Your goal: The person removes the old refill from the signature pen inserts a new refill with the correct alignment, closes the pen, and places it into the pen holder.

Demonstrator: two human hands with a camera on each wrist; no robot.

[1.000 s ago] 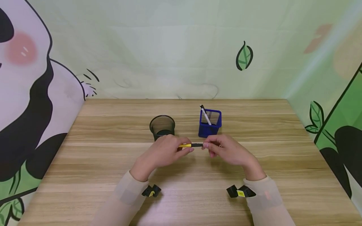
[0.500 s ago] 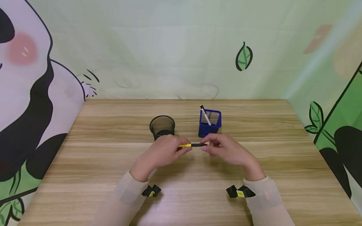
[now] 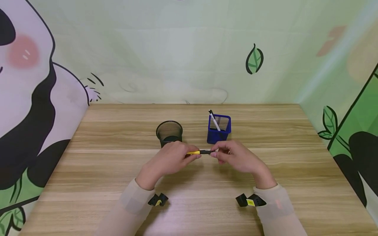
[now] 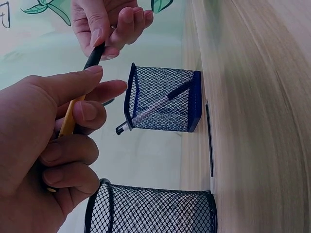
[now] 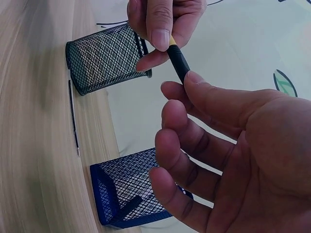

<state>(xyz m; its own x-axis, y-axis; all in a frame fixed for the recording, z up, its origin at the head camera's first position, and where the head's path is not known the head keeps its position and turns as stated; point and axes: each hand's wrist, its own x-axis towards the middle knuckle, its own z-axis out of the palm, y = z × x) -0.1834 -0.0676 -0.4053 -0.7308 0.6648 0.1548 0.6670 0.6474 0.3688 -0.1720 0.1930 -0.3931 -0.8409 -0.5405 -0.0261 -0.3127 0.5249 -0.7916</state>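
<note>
My left hand (image 3: 174, 157) grips the yellow barrel of a pen (image 3: 193, 152), its fingers curled round it in the left wrist view. Level and pointing right, the pen ends in a black grip section (image 5: 178, 60). My right hand (image 3: 239, 157) pinches that black end between thumb and index finger; the other fingers are loosely bent. Fingertips hide the very tip. On the tabletop lies a thin dark pen refill (image 4: 210, 141), visible in both wrist views (image 5: 74, 116) and hidden in the head view.
Beyond my left hand stands a round black mesh pen cup (image 3: 162, 141). A square blue mesh pen holder (image 3: 217, 137) is beyond my right hand, with a white and black pen (image 3: 215, 122) leaning in it. Behind the wooden table (image 3: 118, 124) hangs a printed backdrop (image 3: 165, 52).
Half a second ago the right fingertips were slightly parted and more of the black tip showed. Now they pinch that end again. The left hand stays nearly still.
</note>
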